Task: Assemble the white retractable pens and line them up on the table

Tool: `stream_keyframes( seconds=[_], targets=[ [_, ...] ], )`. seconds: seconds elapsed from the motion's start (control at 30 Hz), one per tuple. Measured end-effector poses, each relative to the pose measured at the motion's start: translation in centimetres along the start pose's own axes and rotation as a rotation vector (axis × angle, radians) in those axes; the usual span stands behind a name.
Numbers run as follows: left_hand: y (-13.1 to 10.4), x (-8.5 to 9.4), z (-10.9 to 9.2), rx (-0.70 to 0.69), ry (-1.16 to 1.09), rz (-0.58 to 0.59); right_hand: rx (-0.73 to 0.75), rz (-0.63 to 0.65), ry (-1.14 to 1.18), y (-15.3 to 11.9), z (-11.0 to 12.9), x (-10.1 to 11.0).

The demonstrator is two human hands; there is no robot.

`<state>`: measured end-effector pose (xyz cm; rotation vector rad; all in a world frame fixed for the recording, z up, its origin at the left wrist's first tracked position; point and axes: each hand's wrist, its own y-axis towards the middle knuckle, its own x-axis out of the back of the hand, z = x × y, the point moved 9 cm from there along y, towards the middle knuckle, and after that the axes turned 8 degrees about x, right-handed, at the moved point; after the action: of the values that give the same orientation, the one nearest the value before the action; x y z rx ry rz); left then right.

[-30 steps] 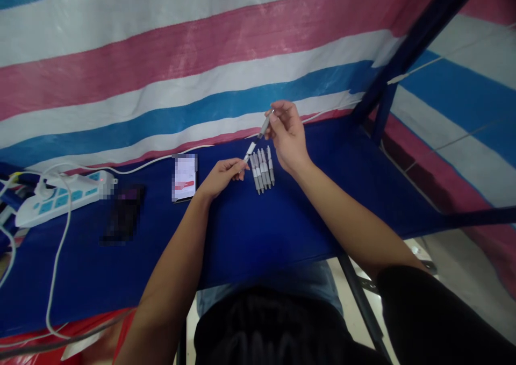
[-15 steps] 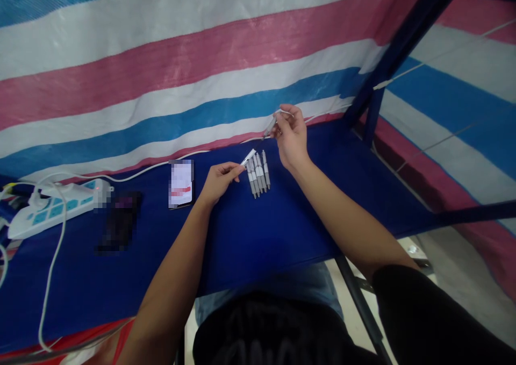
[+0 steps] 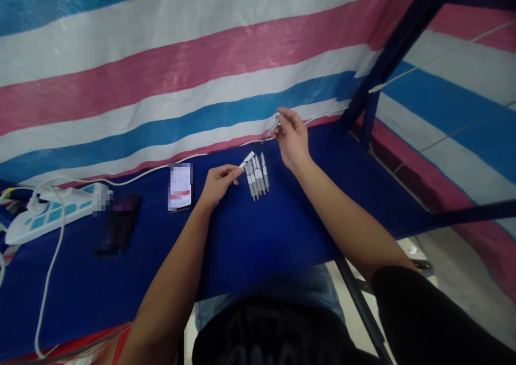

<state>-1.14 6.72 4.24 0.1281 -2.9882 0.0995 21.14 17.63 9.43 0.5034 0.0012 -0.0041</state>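
My left hand (image 3: 220, 184) pinches a small white strip (image 3: 248, 159) between thumb and fingertips, just above the upper ends of several pens. I cannot make out what the strip is. These grey-and-white pens (image 3: 258, 178) lie side by side on the blue tabletop (image 3: 258, 230), tips toward me. Raised above the far edge of the table, my right hand (image 3: 292, 136) is closed on a pen (image 3: 274, 124) of similar look. That pen slants, with its dark thin end down and to the left; the fingers cover part of it.
A phone (image 3: 180, 187) with a lit screen lies left of my left hand. Farther left are a dark blurred object (image 3: 120, 222) and a white power strip (image 3: 60, 214) with cables. A striped tarp (image 3: 181, 64) hangs behind the table; a dark frame post (image 3: 397, 48) stands at right.
The camera view has shifted slightly. In my right hand the fingers and the pen have turned a little; my left hand keeps its place with the white strip.
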Motion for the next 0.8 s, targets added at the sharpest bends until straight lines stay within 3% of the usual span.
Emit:
stream_keyframes(
  seconds=[0.27, 0.4, 0.63, 0.8],
  targets=[
    [-0.1, 0.0, -0.1, -0.011, -0.026, -0.009, -0.006, -0.004, 0.02, -0.3, 0.0, -0.3],
    [-0.1, 0.1, -0.1, -0.015, -0.039, -0.018, -0.013, 0.064, 0.037, -0.4, -0.2, -1.1],
    [0.2, 1.3, 0.2, -0.081, -0.068, -0.138, -0.112, 0.108, 0.382, -1.3, -1.5, -2.9],
    [0.5, 1.7, 0.7, -0.08, -0.177, -0.17, -0.21, 0.201, 0.412, -2.4, -1.8, -4.1]
  ],
)
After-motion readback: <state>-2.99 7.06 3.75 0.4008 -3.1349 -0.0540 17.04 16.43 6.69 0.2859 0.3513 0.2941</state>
